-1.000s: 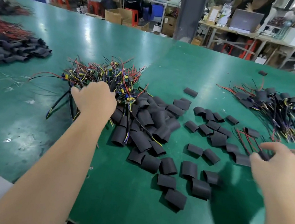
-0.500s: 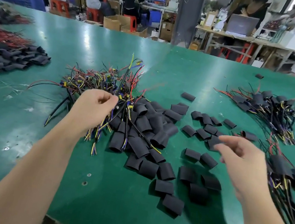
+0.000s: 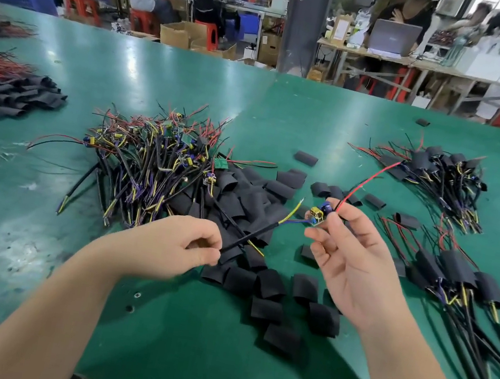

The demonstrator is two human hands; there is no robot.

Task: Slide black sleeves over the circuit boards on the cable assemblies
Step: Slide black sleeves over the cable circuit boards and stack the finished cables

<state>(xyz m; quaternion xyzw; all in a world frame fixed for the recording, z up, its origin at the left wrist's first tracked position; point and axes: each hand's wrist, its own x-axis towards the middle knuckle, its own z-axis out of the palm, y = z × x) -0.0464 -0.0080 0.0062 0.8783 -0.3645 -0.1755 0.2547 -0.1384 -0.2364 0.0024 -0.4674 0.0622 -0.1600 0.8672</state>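
- Held item: one cable assembly (image 3: 254,235), lifted clear of the table (image 3: 36,218) and spanned between both hands.
- Left hand (image 3: 172,245): fingers (image 3: 209,250) are curled, with thumb and forefinger pinching the black cable at its lower end.
- Right hand (image 3: 349,263): palm is turned up, and the fingertips (image 3: 345,218) pinch the circuit board (image 3: 315,216). The remaining fingers are loosely bent and hold nothing else.
- Long axis: the cable runs from lower left, at the left hand, up and right to the circuit board. A thin red wire (image 3: 368,182) continues beyond the board, up and to the right.
- Key relation: no sleeve is in either hand. The loose black sleeves (image 3: 270,284) lie flat on the table, below and between the hands and just beneath the cable.
- Judgement: the right hand is committed to the board, so the left hand is the better placed to release and fetch a sleeve.
- Count:
  - Assemblies in hand: one, with one circuit board.
  - Bare assemblies: one heap (image 3: 155,152).
  - Sleeved assemblies: two heaps, near right (image 3: 456,279) and far right (image 3: 438,175).
  - Loose sleeves: a few dozen, overlapping too much for an exact count.
  - Further sleeves: one stack (image 3: 6,103) at far left.
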